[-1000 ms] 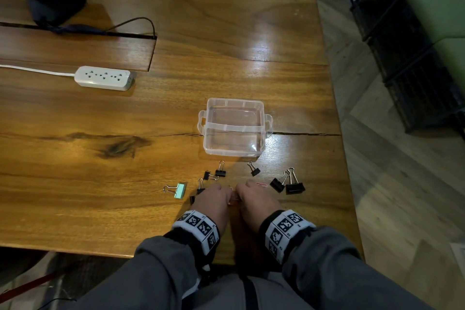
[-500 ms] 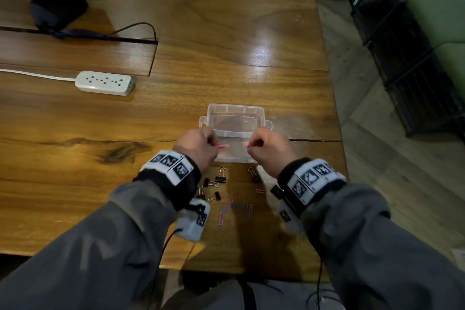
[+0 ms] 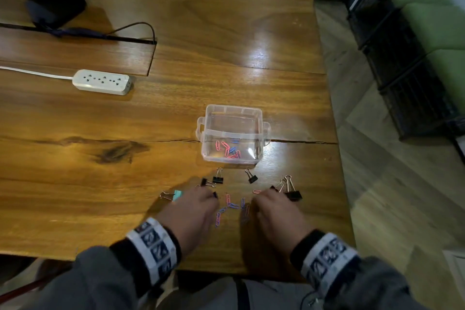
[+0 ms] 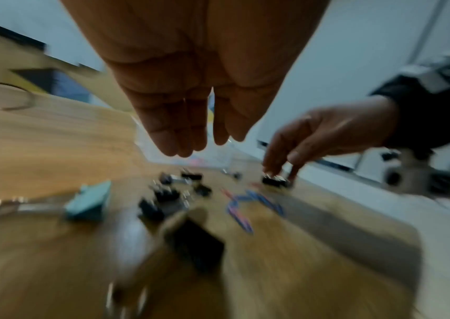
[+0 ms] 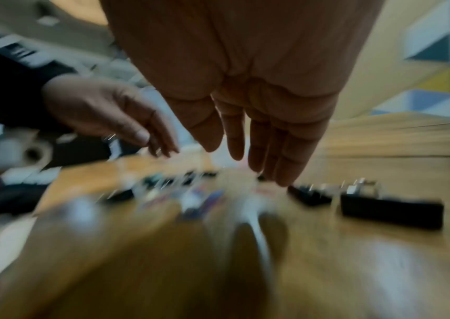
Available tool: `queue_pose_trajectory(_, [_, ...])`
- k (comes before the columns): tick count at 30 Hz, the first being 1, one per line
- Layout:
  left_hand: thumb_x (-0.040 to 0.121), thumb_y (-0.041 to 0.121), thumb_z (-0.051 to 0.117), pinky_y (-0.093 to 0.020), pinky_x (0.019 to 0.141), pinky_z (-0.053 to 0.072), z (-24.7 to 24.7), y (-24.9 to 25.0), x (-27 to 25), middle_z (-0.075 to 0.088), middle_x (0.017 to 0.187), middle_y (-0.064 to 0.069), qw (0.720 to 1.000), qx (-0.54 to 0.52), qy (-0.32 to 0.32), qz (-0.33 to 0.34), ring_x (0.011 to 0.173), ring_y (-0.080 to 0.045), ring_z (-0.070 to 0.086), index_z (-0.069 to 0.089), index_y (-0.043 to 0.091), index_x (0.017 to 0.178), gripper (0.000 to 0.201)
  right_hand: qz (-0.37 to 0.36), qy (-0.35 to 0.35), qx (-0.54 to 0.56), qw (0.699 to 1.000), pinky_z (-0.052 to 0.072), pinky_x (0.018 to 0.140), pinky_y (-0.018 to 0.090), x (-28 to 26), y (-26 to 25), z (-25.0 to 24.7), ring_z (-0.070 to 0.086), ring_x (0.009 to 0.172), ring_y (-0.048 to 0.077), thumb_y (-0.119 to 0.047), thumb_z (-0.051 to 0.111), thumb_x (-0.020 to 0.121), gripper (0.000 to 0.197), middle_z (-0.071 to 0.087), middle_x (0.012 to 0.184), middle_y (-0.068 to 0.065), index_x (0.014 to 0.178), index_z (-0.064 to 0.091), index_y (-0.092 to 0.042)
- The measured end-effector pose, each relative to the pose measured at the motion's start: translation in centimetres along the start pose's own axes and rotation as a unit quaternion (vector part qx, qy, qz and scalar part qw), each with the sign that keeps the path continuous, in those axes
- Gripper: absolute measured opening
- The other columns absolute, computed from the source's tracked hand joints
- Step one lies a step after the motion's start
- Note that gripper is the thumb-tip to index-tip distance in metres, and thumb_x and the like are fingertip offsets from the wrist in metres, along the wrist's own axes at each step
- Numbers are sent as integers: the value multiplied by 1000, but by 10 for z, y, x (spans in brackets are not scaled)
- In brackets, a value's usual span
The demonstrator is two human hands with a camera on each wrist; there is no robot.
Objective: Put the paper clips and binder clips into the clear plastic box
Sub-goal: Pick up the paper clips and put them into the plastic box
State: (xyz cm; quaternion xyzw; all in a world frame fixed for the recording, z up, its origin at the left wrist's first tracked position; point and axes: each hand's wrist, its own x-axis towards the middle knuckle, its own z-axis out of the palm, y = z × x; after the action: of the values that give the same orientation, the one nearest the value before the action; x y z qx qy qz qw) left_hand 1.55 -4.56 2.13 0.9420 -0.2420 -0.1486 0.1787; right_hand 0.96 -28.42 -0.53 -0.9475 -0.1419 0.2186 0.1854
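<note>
The clear plastic box [image 3: 233, 109] stands open on the wooden table, with several pink and blue paper clips [image 3: 228, 150] lying in it. More paper clips [image 3: 229, 205] lie loose on the table between my hands. Small black binder clips [image 3: 218, 176] sit in front of the box, larger black ones [image 3: 292, 191] to the right, and a teal one [image 3: 177, 195] to the left. My left hand [image 3: 213, 197] [image 4: 201, 146] hovers over the clips with straight fingers and holds nothing. My right hand [image 3: 256, 200] [image 5: 234, 155] is also empty, its fingers close to a black binder clip [image 5: 309, 195].
A white power strip [image 3: 102, 82] with its cord lies at the left. A monitor base [image 3: 55, 9] and cable stand at the far left corner. The table's right edge [image 3: 337, 158] runs close to the box; dark crates [image 3: 407, 78] stand on the floor beyond.
Half a second ago both hands were at the box, pinching paper clips. Now those clips lie in the box and both hands have dropped back, empty, over the loose clips.
</note>
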Motion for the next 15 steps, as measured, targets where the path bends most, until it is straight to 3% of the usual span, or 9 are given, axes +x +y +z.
queue_pose_trajectory(2, [75,26,73,-36,73,58,22,6,-14,66,112,-5,997,51,-48,33,98,-23,62,69,20,103,29,-8,-34,-36,999,33,112,46,-10,-2,22,27,142,31,-9,48,88,55,33,153,14,142,38,-14])
queue_pose_trajectory(4, [77,30,71,-42,80,56,40,8,-18,63,122,-9,993,79,-79,50,107,-28,59,66,19,112,37,19,-50,-63,997,16,119,48,-12,-6,31,5,149,31,-13,47,92,68,7,163,15,152,15,-13])
queue_pose_trajectory(5, [81,31,67,-45,87,53,45,9,-18,58,129,-11,990,90,-92,50,114,-30,55,62,18,118,40,27,-55,-79,995,11,119,48,-13,-9,34,2,149,32,-15,46,93,70,3,163,15,153,12,-12])
queue_pose_trajectory(7, [90,32,54,-49,102,40,52,7,-19,43,145,-11,985,119,-116,51,128,-32,40,50,17,131,44,10,-42,-118,992,23,115,52,-13,-16,36,20,145,39,-18,53,87,70,19,159,19,150,25,-9])
queue_pose_trajectory(9, [93,31,47,-47,106,35,52,6,-20,37,149,-10,982,137,-117,53,131,-32,35,47,17,134,43,-11,-18,-137,990,42,102,52,-12,-19,37,46,129,40,-19,58,80,63,48,144,19,140,43,-11])
queue_pose_trajectory(10, [92,31,48,-46,104,36,51,5,-20,38,148,-9,982,141,-116,53,129,-31,37,49,17,132,42,-20,-7,-132,991,45,99,51,-10,-20,36,50,124,38,-19,58,80,61,52,138,16,138,45,-13])
queue_pose_trajectory(12, [88,28,57,-45,99,41,51,1,-18,41,145,-9,981,137,-126,47,125,-31,41,49,17,130,44,-49,-2,-124,991,39,105,52,-3,-22,30,42,130,37,-18,58,83,64,45,145,13,143,36,-17])
queue_pose_trajectory(15, [66,21,79,-39,79,54,50,0,-13,57,126,-10,983,125,-129,32,101,-28,55,54,14,123,62,-123,-59,-177,975,26,111,56,17,-26,27,21,141,37,-22,59,89,76,17,160,12,150,15,-21])
